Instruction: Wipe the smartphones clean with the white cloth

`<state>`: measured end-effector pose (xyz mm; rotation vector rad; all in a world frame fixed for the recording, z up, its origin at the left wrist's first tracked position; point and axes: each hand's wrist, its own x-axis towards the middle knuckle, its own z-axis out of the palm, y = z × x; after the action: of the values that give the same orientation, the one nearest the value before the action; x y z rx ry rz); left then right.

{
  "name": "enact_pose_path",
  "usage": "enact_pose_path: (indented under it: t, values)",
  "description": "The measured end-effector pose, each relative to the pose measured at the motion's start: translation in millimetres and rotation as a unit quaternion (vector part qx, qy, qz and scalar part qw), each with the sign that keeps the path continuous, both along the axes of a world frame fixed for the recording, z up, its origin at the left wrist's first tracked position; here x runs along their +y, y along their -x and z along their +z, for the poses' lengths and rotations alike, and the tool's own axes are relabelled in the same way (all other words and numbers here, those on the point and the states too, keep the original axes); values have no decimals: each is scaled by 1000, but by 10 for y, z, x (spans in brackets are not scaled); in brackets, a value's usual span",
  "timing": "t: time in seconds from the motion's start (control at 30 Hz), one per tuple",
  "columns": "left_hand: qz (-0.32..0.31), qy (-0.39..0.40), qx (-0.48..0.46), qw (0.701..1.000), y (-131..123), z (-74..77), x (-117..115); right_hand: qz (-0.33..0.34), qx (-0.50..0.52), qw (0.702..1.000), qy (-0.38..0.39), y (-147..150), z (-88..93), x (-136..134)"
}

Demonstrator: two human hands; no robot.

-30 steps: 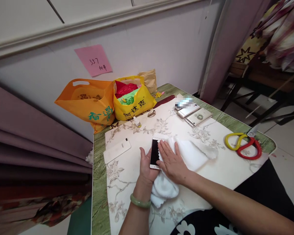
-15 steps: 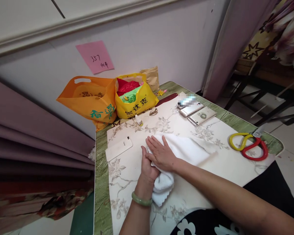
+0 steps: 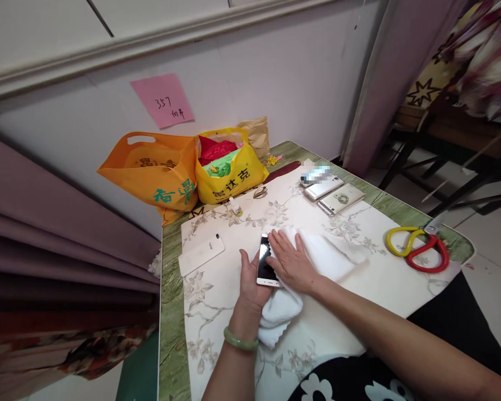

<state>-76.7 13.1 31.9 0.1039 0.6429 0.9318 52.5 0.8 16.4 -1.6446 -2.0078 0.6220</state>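
Since half a second ago the right hand has slid back to the right across the cloth, and the phone, then hidden under hand and cloth, now shows its dark screen again. That hand lies flat and open, palm down, fingers together and pointing away from the person, pressing the cloth onto the right part of the phone; the forearm runs in from the lower right. The left hand has barely shifted: it cups the phone from the near left, thumb up along the left edge and the other fingers hidden under it, so it has the phone in a loose hold. A green bangle sits on that wrist. Phone and cloth lie on the flowered mat near the middle of the desk, and the near end of the cloth is bunched just beside the left wrist. A white phone lies face down to the left, apart from the hands. Far back stand an orange bag and a yellow bag, touching, with a small bottle in front. Scissors lie well to the right.
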Motion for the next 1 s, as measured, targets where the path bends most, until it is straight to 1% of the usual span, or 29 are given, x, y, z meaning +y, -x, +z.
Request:
enact_pose_path:
  t: [0.07,0.1,0.17,0.2,0.23,0.27,0.33,0.43,0.5,0.57,0.67,0.8,0.87,1.0]
  values:
    - [-3,-3,2,1000,9,-21,4,-16,112,993,17,-71,25,7]
    - [-6,-7,1,1000,13,-30,3,-41,175,984,15,-111,44,0]
    - [-14,-13,-1,1000,20,-45,-1,-111,285,952,-10,-193,98,-64]
    - [-17,-14,1,1000,22,-49,-2,-140,318,937,-24,-231,129,-123]
    - [-18,-13,3,1000,23,-51,-4,-156,335,929,-32,-267,163,-200]
    - [-19,-13,5,1000,22,-50,-5,-160,337,927,-30,-298,196,-290]
    - [-19,-13,9,1000,16,-42,-6,-142,304,942,-5,-342,257,-489]
    - [-15,-17,13,1000,4,-23,-10,-117,226,965,64,-361,321,-748]
    - [-13,-17,16,1000,0,-15,-15,-103,176,974,103,-356,348,-852]
    - [-12,-16,17,1000,0,-12,-21,-87,145,978,125,-355,365,-896]
    - [-10,-15,15,1000,6,-16,-22,-65,164,970,166,-385,363,-888]
    - [-12,-11,15,1000,14,-24,-12,-34,241,944,224,-458,306,-855]
    - [-9,-11,19,1000,15,-27,-7,-23,262,937,231,-478,280,-859]
    - [-12,-11,18,1000,11,-30,-2,-15,266,942,203,-455,273,-890]
